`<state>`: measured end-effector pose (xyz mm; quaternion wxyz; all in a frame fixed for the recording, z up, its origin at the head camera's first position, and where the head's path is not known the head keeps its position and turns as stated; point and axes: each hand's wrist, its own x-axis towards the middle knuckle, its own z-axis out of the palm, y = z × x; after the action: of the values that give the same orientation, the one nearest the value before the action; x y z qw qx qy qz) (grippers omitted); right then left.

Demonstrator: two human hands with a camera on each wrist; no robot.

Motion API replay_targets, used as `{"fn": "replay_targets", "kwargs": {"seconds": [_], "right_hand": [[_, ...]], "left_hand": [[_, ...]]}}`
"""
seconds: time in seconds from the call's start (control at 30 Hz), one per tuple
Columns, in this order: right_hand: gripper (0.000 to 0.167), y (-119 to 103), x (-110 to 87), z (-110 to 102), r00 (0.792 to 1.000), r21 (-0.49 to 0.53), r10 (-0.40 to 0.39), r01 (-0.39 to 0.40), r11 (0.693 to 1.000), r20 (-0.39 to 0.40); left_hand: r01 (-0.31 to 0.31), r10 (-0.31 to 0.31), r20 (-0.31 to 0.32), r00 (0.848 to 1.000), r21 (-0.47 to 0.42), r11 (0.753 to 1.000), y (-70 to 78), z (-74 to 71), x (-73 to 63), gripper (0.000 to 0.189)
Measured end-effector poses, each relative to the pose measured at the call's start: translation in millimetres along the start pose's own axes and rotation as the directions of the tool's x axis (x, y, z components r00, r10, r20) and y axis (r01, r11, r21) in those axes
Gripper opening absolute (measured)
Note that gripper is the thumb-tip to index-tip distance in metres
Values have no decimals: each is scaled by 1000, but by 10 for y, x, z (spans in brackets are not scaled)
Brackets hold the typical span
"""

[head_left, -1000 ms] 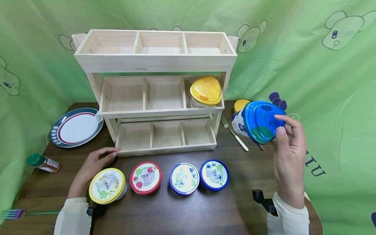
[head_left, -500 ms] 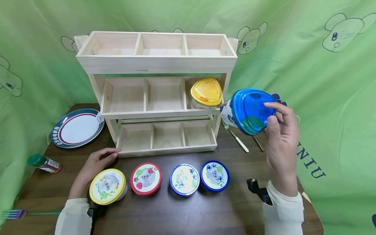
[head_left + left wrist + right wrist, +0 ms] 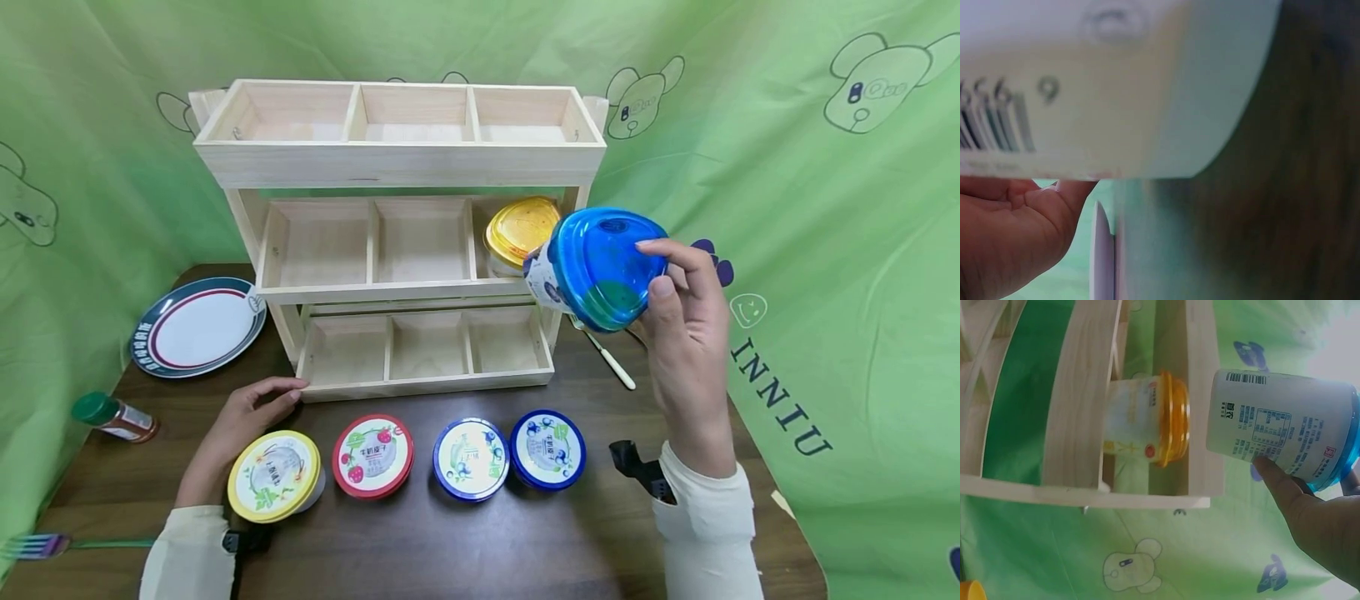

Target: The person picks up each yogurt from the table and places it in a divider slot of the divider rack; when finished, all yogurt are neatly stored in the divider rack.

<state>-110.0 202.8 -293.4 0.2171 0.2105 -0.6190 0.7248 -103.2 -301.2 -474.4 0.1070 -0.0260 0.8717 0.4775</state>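
My right hand [image 3: 686, 333] grips a tub with a blue lid [image 3: 611, 267], tilted and held up in front of the right end of the wooden shelf [image 3: 405, 167]. In the right wrist view the printed white side of the tub [image 3: 1272, 422] faces the camera. Just past it, a tub with a yellow lid [image 3: 521, 229] stands in the middle tier's right compartment. My left hand [image 3: 251, 417] rests its fingertips on the front left corner of the bottom tier. Close beside the left wrist stands a yellow-lidded tub [image 3: 273, 477], whose barcode label [image 3: 1072, 112] fills much of the left wrist view.
A red-lidded tub [image 3: 372, 457] and two blue-lidded tubs, one left [image 3: 471, 459] and one right [image 3: 548, 449], stand before the shelf. On the left are a plate [image 3: 198, 327], a green-capped spice jar [image 3: 116, 417] and a fork [image 3: 75, 544]. Another fork [image 3: 617, 367] lies at right.
My right hand has carried the blue-lidded tub left and slightly up, from beside the shelf to in front of its right end. My left hand stays at the bottom tier's corner.
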Motion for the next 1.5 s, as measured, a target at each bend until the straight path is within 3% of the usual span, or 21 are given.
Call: {"fn": "replay_targets", "kwargs": {"seconds": [0.4,0.63,0.9,1.33,1.5], "right_hand": [[55,-43,149,321,993,-75,-71,78,994,93],[67,80,239,588,972,-145,-102,134,980,213],[69,234,266,812,967,-142,-92,128,982,236],[53,570,364,1143,970,-50,-66,79,996,234],[33,663,360,1230,972,-53,-49,63,997,231]], "left_hand": [[9,-9,0,1000,9,1000,23,5,-3,42],[26,-26,-4,1000,-14,1000,-2,0,-15,42],[13,-13,-5,1000,-39,999,7,5,-13,41],[19,-19,-15,1000,-7,1000,6,7,-10,42],[16,-16,-16,1000,-2,1000,15,17,-17,41]]}}
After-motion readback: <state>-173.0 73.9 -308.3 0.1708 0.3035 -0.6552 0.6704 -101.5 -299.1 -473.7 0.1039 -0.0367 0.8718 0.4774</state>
